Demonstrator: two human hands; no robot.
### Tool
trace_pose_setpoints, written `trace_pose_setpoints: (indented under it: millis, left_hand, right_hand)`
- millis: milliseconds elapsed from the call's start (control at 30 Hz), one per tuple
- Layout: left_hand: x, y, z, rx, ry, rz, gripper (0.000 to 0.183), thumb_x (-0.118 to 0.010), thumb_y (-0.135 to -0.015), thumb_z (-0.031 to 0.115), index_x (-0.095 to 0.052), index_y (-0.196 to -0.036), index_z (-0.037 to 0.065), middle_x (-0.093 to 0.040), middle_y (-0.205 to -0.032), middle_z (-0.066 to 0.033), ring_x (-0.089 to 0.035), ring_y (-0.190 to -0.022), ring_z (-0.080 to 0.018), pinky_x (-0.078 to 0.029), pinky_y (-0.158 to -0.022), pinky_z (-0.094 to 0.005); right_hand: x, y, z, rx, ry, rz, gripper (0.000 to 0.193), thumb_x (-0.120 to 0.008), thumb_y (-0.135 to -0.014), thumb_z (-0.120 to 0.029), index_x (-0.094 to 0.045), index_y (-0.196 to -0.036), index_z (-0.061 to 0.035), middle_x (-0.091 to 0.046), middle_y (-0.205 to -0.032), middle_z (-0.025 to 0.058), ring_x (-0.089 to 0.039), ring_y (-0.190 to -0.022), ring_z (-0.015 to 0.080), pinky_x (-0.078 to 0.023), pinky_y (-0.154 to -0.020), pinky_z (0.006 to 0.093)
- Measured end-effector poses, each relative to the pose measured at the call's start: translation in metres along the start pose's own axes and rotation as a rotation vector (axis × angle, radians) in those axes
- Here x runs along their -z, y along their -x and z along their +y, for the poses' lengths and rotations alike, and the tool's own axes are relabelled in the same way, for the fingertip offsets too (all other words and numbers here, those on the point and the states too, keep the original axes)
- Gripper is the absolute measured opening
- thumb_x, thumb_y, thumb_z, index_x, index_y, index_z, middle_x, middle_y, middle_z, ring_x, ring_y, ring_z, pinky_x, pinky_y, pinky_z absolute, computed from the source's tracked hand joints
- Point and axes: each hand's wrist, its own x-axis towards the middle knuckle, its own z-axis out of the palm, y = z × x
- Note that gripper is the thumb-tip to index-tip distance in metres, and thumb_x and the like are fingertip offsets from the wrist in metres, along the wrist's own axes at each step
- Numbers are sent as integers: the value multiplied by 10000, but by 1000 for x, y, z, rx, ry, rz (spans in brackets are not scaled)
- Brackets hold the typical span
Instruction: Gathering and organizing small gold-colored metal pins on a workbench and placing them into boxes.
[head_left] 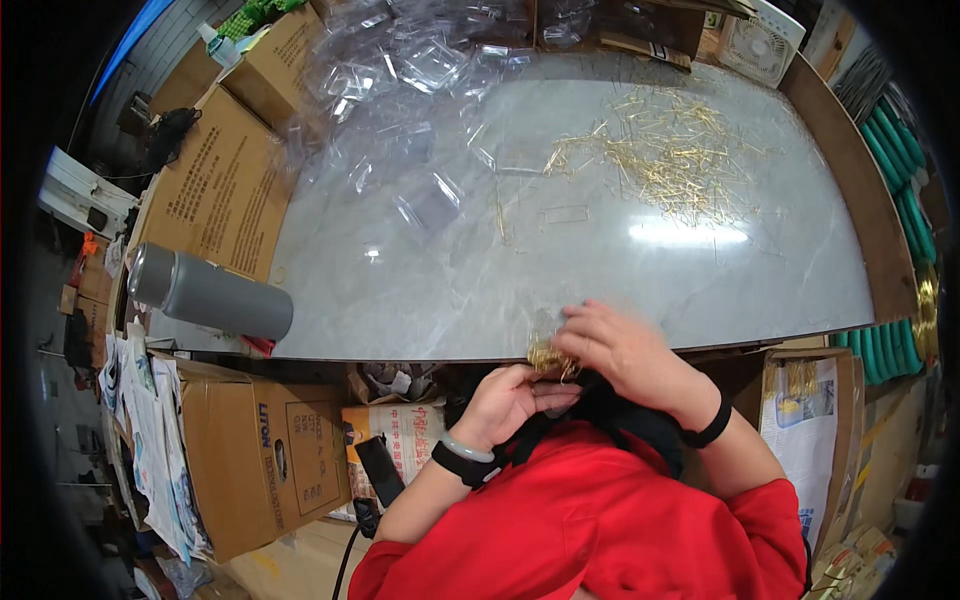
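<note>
Holding a bundle of gold wire pieces [545, 358] in left hand [497, 405], near front edge of grey tabletop [390, 300].
Closed on at the fingertips from between seven and eight o'clock, with wire ends showing past the fingers; met from three o'clock by bent fingers of right hand [618, 348], cannot tell whether pinching or only touching. Catalogued beyond, well apart: loose gold wires [680, 150] at one o'clock, clear plastic pieces [430, 203] at eleven.
</note>
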Motion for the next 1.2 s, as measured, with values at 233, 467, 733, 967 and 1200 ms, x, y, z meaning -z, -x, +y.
trace_pose_setpoints:
  millis: [233, 467, 733, 967, 1200]
  left_hand:
    - [-26, 43, 3, -71, -161, 2, 420, -390, -1130, 279, -530, -1389, -21, -646, -1274, -140, -669, -1144, -256, -582, -965, -444]
    - [-79, -21, 55, -477, -1094, 135, 323, -447, -1111, 176, -615, -1251, -61, -664, -1258, -125, -660, -1115, -217, -529, -951, -327]
    - [-72, -49, 41, -1014, -1821, 176, 596, -660, -988, 338, -493, -1409, -49, -396, -1527, -251, -364, -1436, -454, -357, -1149, -503]
    - [-68, -50, 36, -936, -1867, 83, 638, -767, -899, 283, -523, -1401, -26, -394, -1536, -253, -350, -1456, -456, -338, -1174, -516]
    - [-68, -49, 33, -992, -1719, 102, 599, -820, -834, 194, -563, -1339, -1, -532, -1431, -221, -500, -1344, -430, -430, -1103, -493]
  right_hand:
    - [-10, 28, -36, 60, -232, -38, 428, -627, -892, -17, -597, -1317, -51, -592, -1270, 150, -526, -1332, 357, -348, -1197, 544]
    - [9, 10, -21, -59, -184, 380, 461, -636, -886, 63, -571, -1327, -55, -596, -1270, 154, -579, -1234, 358, -410, -1160, 543]
    - [0, 9, 8, -256, -253, 472, 535, -640, -875, 73, -512, -1383, -35, -551, -1331, 202, -570, -1191, 414, -505, -984, 441]
    - [13, 6, 17, -271, -459, 445, 605, -700, -880, -10, -482, -1443, -53, -511, -1386, 201, -526, -1276, 396, -468, -1053, 442]
    - [29, 32, 16, -385, -279, 335, 718, -820, -842, -139, -484, -1468, -35, -528, -1428, 177, -518, -1314, 334, -426, -1112, 405]
